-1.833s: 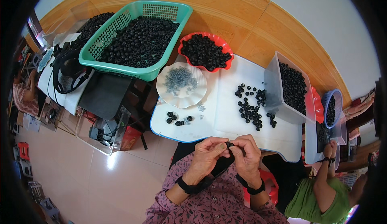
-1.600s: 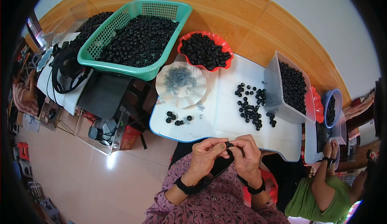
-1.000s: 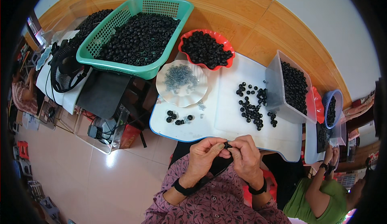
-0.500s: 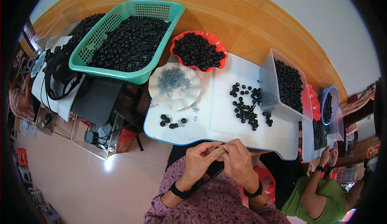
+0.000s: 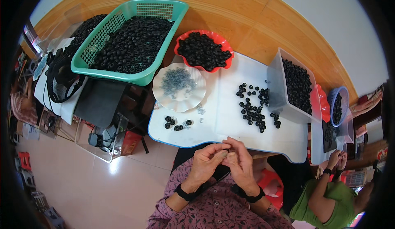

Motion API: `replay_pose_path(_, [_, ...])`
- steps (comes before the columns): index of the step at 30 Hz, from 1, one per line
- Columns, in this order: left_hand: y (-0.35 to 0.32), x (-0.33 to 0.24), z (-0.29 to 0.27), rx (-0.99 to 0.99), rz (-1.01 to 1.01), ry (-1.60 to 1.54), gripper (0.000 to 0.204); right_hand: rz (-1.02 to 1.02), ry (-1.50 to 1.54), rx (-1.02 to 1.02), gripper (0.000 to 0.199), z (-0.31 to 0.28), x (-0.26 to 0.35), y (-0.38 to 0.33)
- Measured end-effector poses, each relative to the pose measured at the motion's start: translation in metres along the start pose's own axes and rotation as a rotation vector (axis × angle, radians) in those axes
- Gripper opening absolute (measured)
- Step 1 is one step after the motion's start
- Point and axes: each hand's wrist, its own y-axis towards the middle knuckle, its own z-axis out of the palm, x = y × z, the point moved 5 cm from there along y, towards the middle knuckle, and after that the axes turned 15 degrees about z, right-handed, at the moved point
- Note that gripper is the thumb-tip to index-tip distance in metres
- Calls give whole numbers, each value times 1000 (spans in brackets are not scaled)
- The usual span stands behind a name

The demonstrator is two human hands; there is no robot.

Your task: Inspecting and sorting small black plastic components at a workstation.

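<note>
Head view: curled left hand (image 5: 205, 163) faces right hand (image 5: 241, 166).

Bright light leaves white glare on the floor (image 5: 103, 192), and straight edges bow near black corners.

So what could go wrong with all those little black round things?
Some small round black pieces lie loose near the front edge of the white, blue-edged table, so they might roll off. The red scalloped bowl is heaped with more, which could spill if bumped. Anything hidden between the left hand and right hand might slip out.
</note>
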Motion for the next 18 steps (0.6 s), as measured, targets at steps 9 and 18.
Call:
replay_pose_path(9, [0, -1, -4, -51, 14, -285, 20, 34, 17, 15, 59, 25, -2, 1])
replay_pose_path(18, [2, -10, -3, -46, -25, -454, 21, -26, 137, 1, 55, 27, 9, -1])
